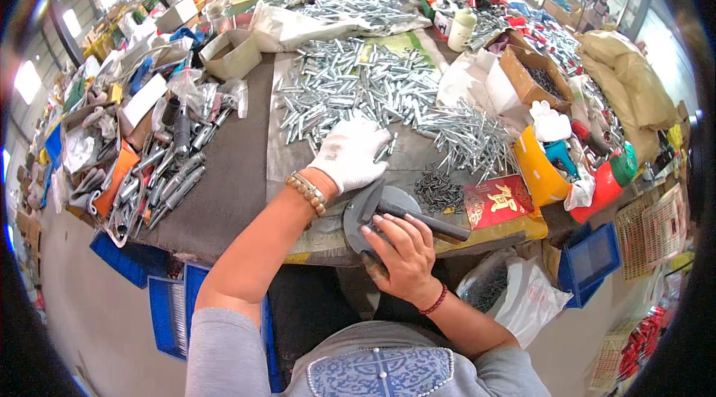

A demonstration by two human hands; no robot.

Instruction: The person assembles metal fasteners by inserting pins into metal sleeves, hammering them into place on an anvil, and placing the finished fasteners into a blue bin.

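Note:
My left hand (352, 152) wears a white cotton glove and lies palm down on the near edge of a big heap of silvery metal sleeves (350, 83). Whether its fingers grip any sleeve is hidden under the glove. My right hand (403, 251) is bare, with a red bead bracelet, and rests with spread fingers on a round grey metal tool base (359, 219) at the table's front edge. A dark lever handle (429, 222) runs from that base to the right, just above my fingers. A small pile of dark screws (438, 189) lies right of the base.
A heap of long silvery pins (470, 136) lies to the right, beside a red packet (496, 201) and a yellow container (538, 173). Larger metal fittings (160, 177) crowd the left. Open cardboard boxes (231, 54) stand behind. Blue crates (168, 307) sit on the floor.

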